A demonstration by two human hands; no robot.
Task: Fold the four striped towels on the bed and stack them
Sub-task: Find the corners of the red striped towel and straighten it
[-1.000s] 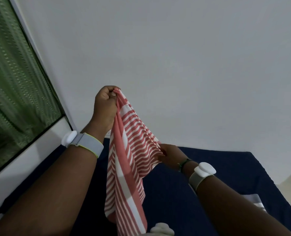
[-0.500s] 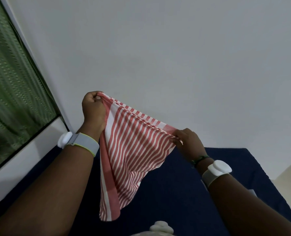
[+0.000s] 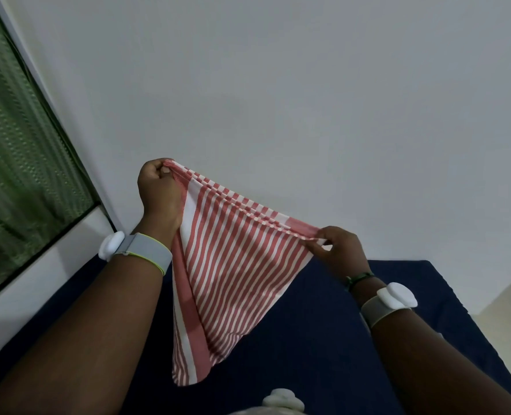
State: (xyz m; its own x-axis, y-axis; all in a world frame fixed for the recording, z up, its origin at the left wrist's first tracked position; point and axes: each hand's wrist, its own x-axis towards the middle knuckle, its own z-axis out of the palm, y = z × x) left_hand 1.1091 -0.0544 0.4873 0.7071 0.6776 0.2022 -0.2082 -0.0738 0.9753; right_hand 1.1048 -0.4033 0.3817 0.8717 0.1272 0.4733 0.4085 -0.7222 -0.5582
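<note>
Change: hands farther apart than a second ago, towel's top edge drawn taut.
Left hand (image 3: 158,190): fist around one corner.
Right hand (image 3: 339,250): pinches the other.
Red-striped towel (image 3: 233,265): likely light, limp; best gripped at corners, above bed (image 3: 323,339).

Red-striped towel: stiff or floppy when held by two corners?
Likely floppy: the red-striped towel sags to a point between the left hand and right hand. Probably light, since fingertip pinches hold it. It looks thin.

Towel (image 3: 233,274): red and white stripes, broad red band near one edge. Bed (image 3: 323,339): dark navy cover. Wall (image 3: 278,100): plain pale grey. Curtain (image 3: 18,163): green, dotted weave. Wristbands (image 3: 146,253): grey, white units.
</note>
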